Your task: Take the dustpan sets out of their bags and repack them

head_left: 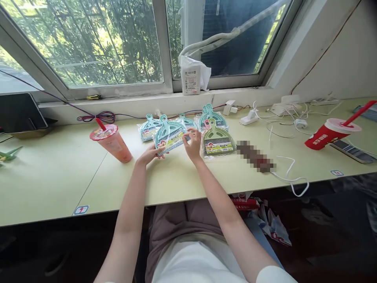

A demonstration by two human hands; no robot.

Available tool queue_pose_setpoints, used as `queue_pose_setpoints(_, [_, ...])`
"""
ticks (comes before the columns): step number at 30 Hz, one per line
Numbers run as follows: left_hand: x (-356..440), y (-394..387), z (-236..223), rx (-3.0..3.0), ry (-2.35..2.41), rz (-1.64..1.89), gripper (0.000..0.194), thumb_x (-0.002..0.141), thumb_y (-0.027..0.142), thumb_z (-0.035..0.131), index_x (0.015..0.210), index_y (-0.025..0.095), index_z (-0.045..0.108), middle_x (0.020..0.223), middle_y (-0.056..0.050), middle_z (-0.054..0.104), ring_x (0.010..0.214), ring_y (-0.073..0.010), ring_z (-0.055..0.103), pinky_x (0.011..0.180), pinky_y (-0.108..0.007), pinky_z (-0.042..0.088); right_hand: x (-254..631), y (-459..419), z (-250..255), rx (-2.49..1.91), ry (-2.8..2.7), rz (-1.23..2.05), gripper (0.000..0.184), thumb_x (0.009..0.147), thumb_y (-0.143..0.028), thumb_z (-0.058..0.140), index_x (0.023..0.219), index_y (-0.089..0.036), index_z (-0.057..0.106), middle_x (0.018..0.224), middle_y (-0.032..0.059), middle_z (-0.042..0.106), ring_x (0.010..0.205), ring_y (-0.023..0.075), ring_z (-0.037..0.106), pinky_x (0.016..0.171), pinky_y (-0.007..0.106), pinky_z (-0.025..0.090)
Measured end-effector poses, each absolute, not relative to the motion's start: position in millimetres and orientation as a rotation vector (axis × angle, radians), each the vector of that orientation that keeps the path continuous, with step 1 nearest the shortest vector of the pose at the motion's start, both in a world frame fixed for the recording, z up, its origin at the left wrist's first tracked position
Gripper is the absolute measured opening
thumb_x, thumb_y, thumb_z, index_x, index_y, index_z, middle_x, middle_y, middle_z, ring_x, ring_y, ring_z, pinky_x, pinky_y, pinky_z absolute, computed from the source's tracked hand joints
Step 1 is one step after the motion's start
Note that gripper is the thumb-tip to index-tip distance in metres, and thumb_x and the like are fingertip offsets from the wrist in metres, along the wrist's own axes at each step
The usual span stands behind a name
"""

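A light-blue mini dustpan and brush set [167, 133] in clear wrapping, with a printed label, is held tilted just above the table. My left hand [152, 153] grips its lower left corner, thumb on top. At its right edge my right hand [193, 143] has thumb and fingertips pinched together on the wrapping. Behind it lie another blue set [149, 127] and a partly hidden one [185, 119]. To the right, a green dustpan and brush set [218, 137] overlaps a stack of blue ones [216, 114], and a bit of pink shows between them.
A pink drink cup [113, 145] with a red straw stands left of my hands; a red cup [326, 133] stands far right beside a phone [353, 150]. A blurred-out item [255, 156], white cord [294, 180] and chargers [249, 117] lie rightward. A small box [191, 80] sits on the windowsill.
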State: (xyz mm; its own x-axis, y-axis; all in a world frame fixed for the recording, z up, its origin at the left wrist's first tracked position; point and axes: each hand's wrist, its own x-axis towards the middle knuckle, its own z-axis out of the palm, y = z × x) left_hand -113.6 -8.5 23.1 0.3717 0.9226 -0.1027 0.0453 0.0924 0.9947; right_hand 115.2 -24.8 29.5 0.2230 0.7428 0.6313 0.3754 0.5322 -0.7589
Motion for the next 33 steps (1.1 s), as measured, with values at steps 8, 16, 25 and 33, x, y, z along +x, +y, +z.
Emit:
queue_pose_setpoints(8, [-119.2,-11.9,26.4,1.395,0.985,0.818,0.056,0.071,0.039,0.079,0.117,0.014,0.056,0.095,-0.015,0.072,0.060,-0.0180,0.068,0.048,-0.024,0.048,115.3,-16.8,22.3,-0.930,-1.120,0.799,0.047,0.073,-0.019,0.066,0.120,-0.025,0.059,0.118,0.0059,0.063,0.113,0.0213,0.057,0.098,0.036,0.045])
queue_pose_setpoints(16, [-117.7,-11.0,24.0,1.356,0.982,0.809,0.056,0.071,0.038,0.079,0.117,0.016,0.058,0.084,-0.010,0.072,0.056,-0.0166,0.066,0.050,-0.024,0.051,121.6,7.2,-1.9,-1.090,-1.002,1.076,0.030,0.067,-0.035,0.069,0.091,-0.016,0.071,0.074,-0.0004,0.067,0.074,0.0167,0.061,0.071,0.030,0.052])
queue_pose_setpoints(25, [-103.6,-17.3,27.5,1.376,0.854,0.996,0.117,0.058,0.012,0.082,0.154,0.035,0.019,0.137,-0.015,0.055,0.108,-0.0269,0.066,0.086,-0.040,0.055,118.0,15.5,-16.1,-1.168,-0.708,0.971,0.030,0.067,-0.030,0.064,0.094,-0.017,0.067,0.085,0.0032,0.068,0.077,0.0170,0.061,0.072,0.030,0.052])
queue_pose_setpoints(33, [-95.9,-1.1,12.9,1.301,1.084,1.237,0.068,0.074,0.035,0.075,0.134,0.017,0.049,0.094,-0.008,0.071,0.059,-0.0156,0.069,0.060,-0.027,0.054,111.0,14.1,-18.3,-1.116,-0.879,1.001,0.041,0.069,-0.039,0.065,0.103,-0.016,0.067,0.093,0.0054,0.070,0.078,0.0168,0.060,0.068,0.028,0.051])
